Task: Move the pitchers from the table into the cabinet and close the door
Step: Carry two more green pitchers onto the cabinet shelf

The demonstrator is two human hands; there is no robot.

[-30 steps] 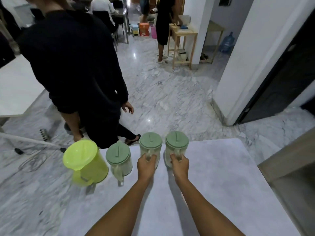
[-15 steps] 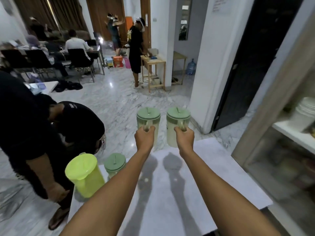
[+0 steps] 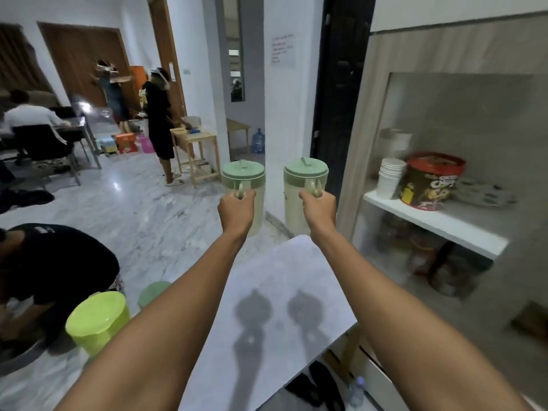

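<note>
Two pale green pitchers with darker green lids hang in the air above the table's far end. My left hand (image 3: 237, 210) grips the handle of the left pitcher (image 3: 243, 179). My right hand (image 3: 318, 210) grips the handle of the right pitcher (image 3: 305, 185). Both stay upright. A lime-green pitcher (image 3: 96, 321) and a third pale green pitcher (image 3: 152, 293), partly hidden by my left forearm, stand at the left edge of the white table (image 3: 275, 336). The open cabinet (image 3: 444, 226) is at the right, its door out of view.
The cabinet's white shelf carries stacked paper cups (image 3: 390, 176) and a red snack tub (image 3: 430, 180); jars stand blurred below. A person in black (image 3: 53, 271) bends low beside the table's left side. Other people stand and sit farther back. Shoes (image 3: 323, 384) lie under the table.
I lifted both pitchers off the table and carried them up and rightward. My view swung right, bringing the open cabinet into sight. The person in black bent down.
</note>
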